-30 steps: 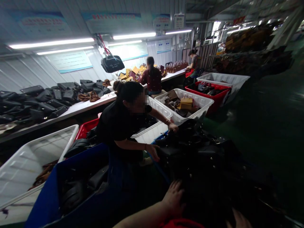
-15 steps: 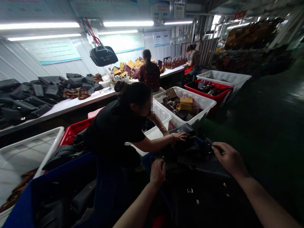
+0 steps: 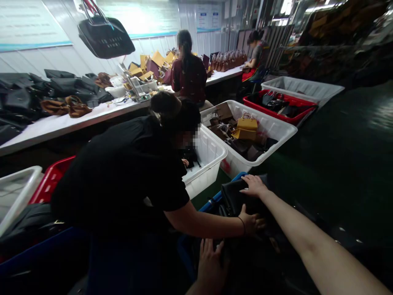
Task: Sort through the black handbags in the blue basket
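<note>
My right hand [image 3: 253, 187] lies flat, fingers apart, on top of a black leather bag [image 3: 233, 198] at the far end of a pile of black bags [image 3: 264, 262] in a blue bin [image 3: 211, 203]. My left hand [image 3: 209, 263] rests palm down with fingers spread on the near part of the same pile at the bottom edge. Between my hands, a co-worker in a black shirt [image 3: 123, 180] leans over from the left, and that person's hand [image 3: 252, 221] presses on the bags. Neither of my hands grips anything.
White bins [image 3: 276, 123] with tan and brown bags, a red bin [image 3: 299, 119] and another white bin [image 3: 325, 88] stand behind. A long white table [image 3: 92, 116] carries black and brown bags. Two more people sit at the table. The dark floor [image 3: 353, 155] lies to the right.
The view has moved closer and lower. My right hand slid left onto the far black bag, my left hand dropped lower on the pile, and the co-worker bent further over the bin.
</note>
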A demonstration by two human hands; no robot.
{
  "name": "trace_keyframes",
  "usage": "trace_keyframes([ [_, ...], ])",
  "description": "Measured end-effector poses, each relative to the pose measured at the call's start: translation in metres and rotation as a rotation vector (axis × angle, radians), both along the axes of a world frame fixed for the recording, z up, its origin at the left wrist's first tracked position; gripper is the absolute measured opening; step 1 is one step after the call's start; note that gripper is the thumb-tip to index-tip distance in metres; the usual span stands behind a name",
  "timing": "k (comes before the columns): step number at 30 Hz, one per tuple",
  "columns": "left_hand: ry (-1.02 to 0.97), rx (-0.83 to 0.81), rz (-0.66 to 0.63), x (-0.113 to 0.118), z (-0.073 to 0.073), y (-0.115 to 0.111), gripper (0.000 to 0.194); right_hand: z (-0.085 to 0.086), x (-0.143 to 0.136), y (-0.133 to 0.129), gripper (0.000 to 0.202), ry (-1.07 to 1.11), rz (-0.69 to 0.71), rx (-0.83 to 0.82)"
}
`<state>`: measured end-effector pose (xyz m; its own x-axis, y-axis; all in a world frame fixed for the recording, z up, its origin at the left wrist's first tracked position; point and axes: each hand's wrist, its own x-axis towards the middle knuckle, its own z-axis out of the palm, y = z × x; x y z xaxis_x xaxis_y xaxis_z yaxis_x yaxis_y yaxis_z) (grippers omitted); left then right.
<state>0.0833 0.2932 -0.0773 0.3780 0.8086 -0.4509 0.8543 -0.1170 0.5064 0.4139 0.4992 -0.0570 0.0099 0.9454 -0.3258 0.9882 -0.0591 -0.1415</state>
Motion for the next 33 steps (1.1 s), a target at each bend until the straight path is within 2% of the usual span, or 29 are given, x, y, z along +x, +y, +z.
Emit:
trace_keyframes([
  [2,-0.024,0.021,-0.029,-0.001,-0.024,-0.002,0.063,-0.018,0.000,0.002,0.076,-0.015,0.009,-0.071],
  [4,-0.040,-0.019,-0.113,0.000,-0.048,-0.003,0.066,-0.033,0.004,0.001,0.081,-0.030,0.022,-0.151],
  [8,0.072,-0.341,-0.226,0.010,-0.097,-0.003,0.077,-0.076,0.018,-0.011,0.081,-0.030,0.005,-0.194],
  [11,0.152,-0.566,-0.155,0.019,-0.133,-0.002,0.068,-0.110,0.023,-0.019,0.080,-0.056,-0.026,-0.157],
  [13,0.175,-0.605,-0.136,0.022,-0.148,-0.003,0.072,-0.114,0.018,-0.020,0.076,-0.095,-0.037,-0.123],
  [14,0.162,-0.582,-0.154,0.021,-0.149,-0.004,0.079,-0.106,0.013,-0.020,0.074,-0.113,-0.042,-0.112],
  [16,0.105,-0.476,-0.203,0.019,-0.141,-0.004,0.089,-0.073,0.001,-0.020,0.070,-0.138,-0.034,-0.119],
  [19,0.121,-0.316,-0.173,0.015,-0.111,0.002,0.088,0.001,-0.011,-0.019,0.062,-0.160,0.025,-0.213],
  [22,0.177,-0.210,-0.209,0.019,-0.081,0.017,0.074,0.074,-0.003,-0.025,0.042,-0.126,0.048,-0.316],
  [24,0.161,-0.176,-0.199,0.023,-0.065,0.029,0.063,0.120,0.010,-0.042,0.031,-0.097,0.050,-0.338],
  [28,0.106,-0.147,-0.152,0.025,-0.036,0.046,0.054,0.213,0.039,-0.103,0.026,-0.075,-0.007,-0.181],
  [33,0.108,-0.151,0.012,0.025,-0.001,0.042,0.045,0.322,0.076,-0.222,0.033,-0.042,-0.258,0.211],
])
